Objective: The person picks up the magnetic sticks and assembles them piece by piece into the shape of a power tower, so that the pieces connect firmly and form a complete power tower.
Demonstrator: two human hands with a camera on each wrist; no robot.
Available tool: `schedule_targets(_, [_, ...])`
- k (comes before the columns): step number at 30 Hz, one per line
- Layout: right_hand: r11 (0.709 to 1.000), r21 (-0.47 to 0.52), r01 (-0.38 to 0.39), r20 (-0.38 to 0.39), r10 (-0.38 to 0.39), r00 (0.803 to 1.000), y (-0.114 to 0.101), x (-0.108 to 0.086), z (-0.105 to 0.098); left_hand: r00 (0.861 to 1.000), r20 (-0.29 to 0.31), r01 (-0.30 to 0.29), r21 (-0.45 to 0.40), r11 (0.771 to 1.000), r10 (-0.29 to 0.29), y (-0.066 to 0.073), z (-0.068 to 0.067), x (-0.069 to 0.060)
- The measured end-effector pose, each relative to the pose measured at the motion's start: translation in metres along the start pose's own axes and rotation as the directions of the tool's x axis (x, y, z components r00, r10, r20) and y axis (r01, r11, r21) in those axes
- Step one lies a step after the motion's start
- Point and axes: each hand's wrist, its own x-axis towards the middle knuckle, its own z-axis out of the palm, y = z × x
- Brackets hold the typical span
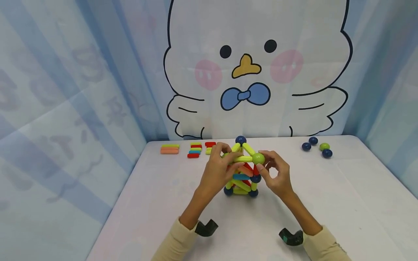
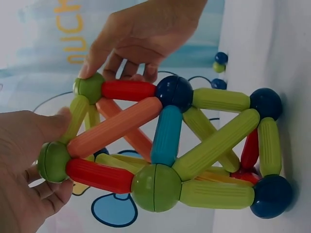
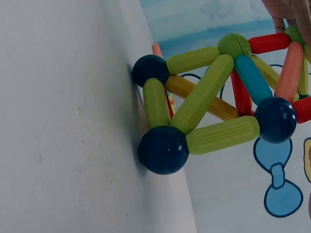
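Observation:
A two-level tower of magnetic rods and balls (image 1: 241, 177) stands on the table, with dark blue balls at its foot and yellow-green, red, orange and blue rods above. My left hand (image 1: 218, 168) pinches the green ball (image 2: 53, 161) at its upper left corner, the thumb lying along the top yellow-green rod (image 1: 243, 158). At the other end of that rod, my right hand (image 1: 277, 174) holds another green ball (image 1: 258, 158) between thumb and fingers. Behind them, a dark blue ball (image 1: 240, 140) tops two slanting yellow-green rods. My left hand partly hides the tower in the head view.
Short rods in several colours (image 1: 193, 156) lie in rows at the table's back left, beside orange rods (image 1: 169, 150). Loose dark blue balls (image 1: 327, 153) and a green ball (image 1: 324, 146) sit at the back right. A printed curtain (image 1: 254, 119) hangs behind the table.

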Motion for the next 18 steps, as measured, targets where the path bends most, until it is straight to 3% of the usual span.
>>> schedule_targets(5, [1.0,0.009,0.009,0.065,-0.01,0.998,-0.014,0.003,0.001,0.995,-0.002,0.101,-0.162,0.982,-0.102,-0.009,0.004,-0.002])
schedule_targets(8, [1.0,-0.01,0.009,0.101,-0.008,0.995,-0.022,0.005,0.0,0.987,-0.021,0.149,-0.293,0.944,-0.162,-0.019,0.005,-0.002])
schedule_targets(11, [0.999,-0.039,-0.008,0.125,0.013,0.992,-0.021,0.003,-0.001,0.971,-0.024,0.21,-0.384,0.899,-0.237,-0.038,0.009,0.0])
schedule_targets(14, [0.997,-0.068,-0.034,0.146,0.044,0.988,-0.008,-0.003,0.0,0.935,0.0,0.33,-0.375,0.867,-0.355,-0.067,0.016,0.003])
schedule_targets(18, [0.992,-0.111,-0.058,0.176,0.077,0.981,0.01,-0.012,0.0,0.855,0.043,0.513,-0.211,0.832,-0.516,-0.109,0.029,0.003])
